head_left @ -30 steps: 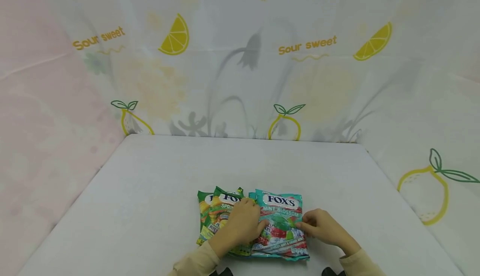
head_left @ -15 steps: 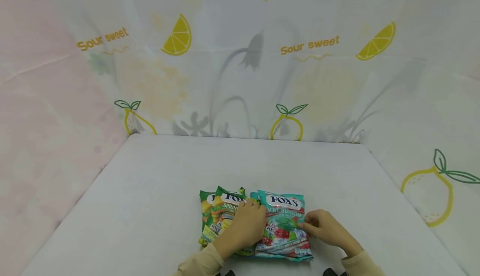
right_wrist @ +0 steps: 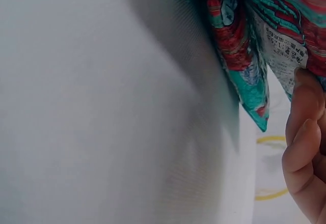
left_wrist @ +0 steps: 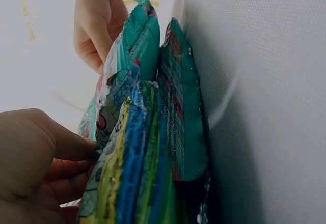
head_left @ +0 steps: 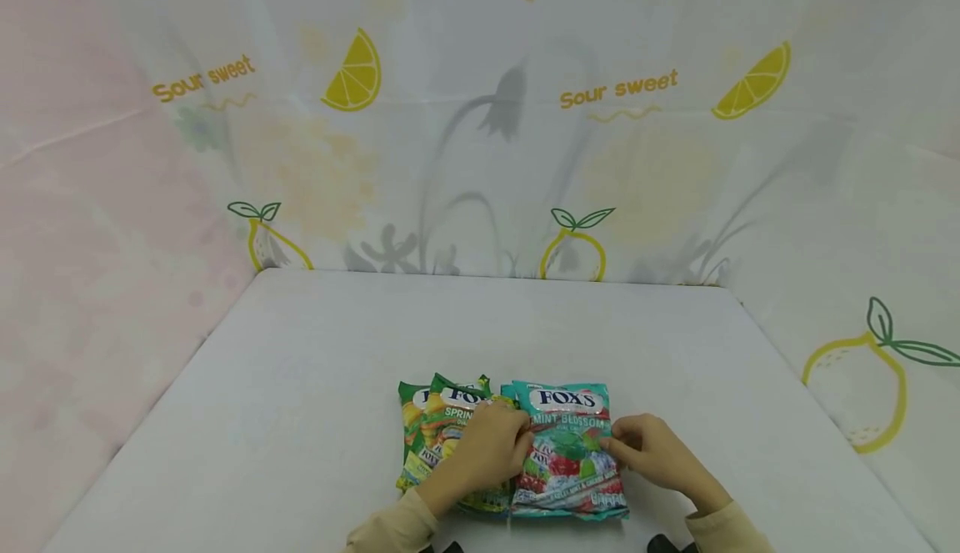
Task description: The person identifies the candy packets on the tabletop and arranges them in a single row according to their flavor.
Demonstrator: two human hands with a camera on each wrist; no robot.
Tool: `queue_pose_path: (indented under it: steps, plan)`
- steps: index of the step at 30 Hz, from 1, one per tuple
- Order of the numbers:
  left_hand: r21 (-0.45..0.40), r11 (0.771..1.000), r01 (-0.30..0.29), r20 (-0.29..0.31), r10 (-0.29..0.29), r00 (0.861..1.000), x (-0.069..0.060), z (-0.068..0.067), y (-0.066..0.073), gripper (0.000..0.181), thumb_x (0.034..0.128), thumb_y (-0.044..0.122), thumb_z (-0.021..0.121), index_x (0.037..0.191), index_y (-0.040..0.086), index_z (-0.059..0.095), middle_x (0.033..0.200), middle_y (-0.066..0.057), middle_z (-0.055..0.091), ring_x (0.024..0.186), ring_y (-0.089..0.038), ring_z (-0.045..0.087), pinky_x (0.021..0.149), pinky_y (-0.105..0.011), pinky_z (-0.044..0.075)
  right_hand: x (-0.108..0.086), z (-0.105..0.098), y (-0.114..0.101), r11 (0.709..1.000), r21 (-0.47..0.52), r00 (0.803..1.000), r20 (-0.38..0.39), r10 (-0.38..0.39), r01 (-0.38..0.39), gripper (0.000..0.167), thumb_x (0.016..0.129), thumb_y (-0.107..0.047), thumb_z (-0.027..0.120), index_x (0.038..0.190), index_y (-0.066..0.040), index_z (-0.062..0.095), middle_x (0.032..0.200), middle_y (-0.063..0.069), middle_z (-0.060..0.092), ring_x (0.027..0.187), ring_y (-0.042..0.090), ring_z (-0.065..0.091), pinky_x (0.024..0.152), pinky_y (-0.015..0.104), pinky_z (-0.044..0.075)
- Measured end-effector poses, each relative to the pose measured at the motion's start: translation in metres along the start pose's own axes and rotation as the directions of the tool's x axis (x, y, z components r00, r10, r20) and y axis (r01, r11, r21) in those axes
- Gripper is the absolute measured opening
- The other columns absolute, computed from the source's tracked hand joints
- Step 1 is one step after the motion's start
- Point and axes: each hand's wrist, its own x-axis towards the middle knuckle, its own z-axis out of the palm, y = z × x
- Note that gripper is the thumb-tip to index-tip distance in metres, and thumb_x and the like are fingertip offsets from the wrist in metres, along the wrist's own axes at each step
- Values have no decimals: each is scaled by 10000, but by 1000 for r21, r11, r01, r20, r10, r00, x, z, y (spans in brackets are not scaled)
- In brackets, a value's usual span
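Observation:
A teal Mint Blossom candy bag (head_left: 567,453) lies on top of another teal bag, whose edge (head_left: 507,390) peeks out at its upper left. Left of them are overlapping green and yellow bags (head_left: 442,428). My left hand (head_left: 487,449) reaches over the green bags and pinches the left edge of the top teal bag; the left wrist view shows thumb and fingers (left_wrist: 71,147) at that edge (left_wrist: 109,112). My right hand (head_left: 656,457) pinches the right edge of the same bag, fingers (right_wrist: 305,132) curled behind it in the right wrist view. The lower teal bag (right_wrist: 239,56) lies beneath, apart at that side.
The white table (head_left: 300,369) spreads around the bags. A printed cloth (head_left: 465,161) with lemon drawings hangs behind it and along both sides. Dark objects (head_left: 663,543) show by the wrists at the bottom edge.
My left hand shifted right to the teal bag's left edge, its thumb moving off the bag's front. The top teal bag has shifted slightly, and my right hand stays at its right edge.

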Motion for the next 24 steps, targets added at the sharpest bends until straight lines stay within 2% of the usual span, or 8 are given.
queue_pose_path:
  steps: [5, 11, 15, 18, 21, 24]
  plan:
    - [-148, 989, -27, -17, 25, 1000, 1, -2, -4, 263, 903, 84, 576, 649, 127, 524, 550, 81, 422, 526, -16, 322, 571, -183, 308, 0, -1, -2, 1000, 9, 1000, -22, -4, 4, 217, 930, -84, 569, 717, -60, 603, 630, -54, 591, 518, 55, 538, 472, 228, 450]
    - [-303, 948, -96, -46, 86, 995, 3, -5, -8, 229, 900, 37, 559, 677, 84, 538, 557, 54, 439, 503, 12, 310, 493, -147, 297, -1, -5, -7, 1000, -5, 999, -46, -19, 19, 208, 929, -55, 560, 728, -58, 615, 641, -47, 598, 522, 66, 551, 466, 225, 441]
    - [-340, 928, -153, -81, 133, 988, 5, -9, -9, 209, 890, 15, 558, 687, 62, 561, 545, 35, 455, 478, 40, 286, 463, -127, 282, -1, -9, -12, 1000, 1, 998, -50, -22, 22, 213, 935, -59, 552, 731, -58, 610, 642, -62, 587, 530, 58, 546, 474, 227, 446]
    - [-349, 922, -168, -86, 147, 985, 5, -13, -9, 191, 889, 8, 563, 703, 51, 578, 543, 21, 475, 471, 50, 282, 457, -119, 283, -1, -10, -16, 999, 4, 998, -56, -42, 43, 225, 937, -59, 551, 716, -66, 593, 621, -75, 550, 524, 33, 520, 474, 233, 452]
    - [-367, 917, -157, -72, 140, 988, 6, -17, -9, 179, 899, 13, 564, 726, 45, 595, 569, 10, 517, 481, 51, 318, 462, -124, 316, -1, -11, -19, 998, 4, 996, -67, -55, 56, 232, 936, -58, 554, 706, -77, 580, 609, -81, 529, 519, 14, 504, 467, 231, 447]
    - [-394, 911, -121, -37, 115, 993, 6, -21, -9, 176, 913, 27, 556, 744, 51, 601, 590, 19, 537, 486, 43, 348, 464, -133, 342, -2, -12, -21, 998, 5, 995, -73, -68, 69, 224, 933, -42, 550, 713, -69, 585, 609, -67, 537, 515, 26, 507, 457, 227, 432]
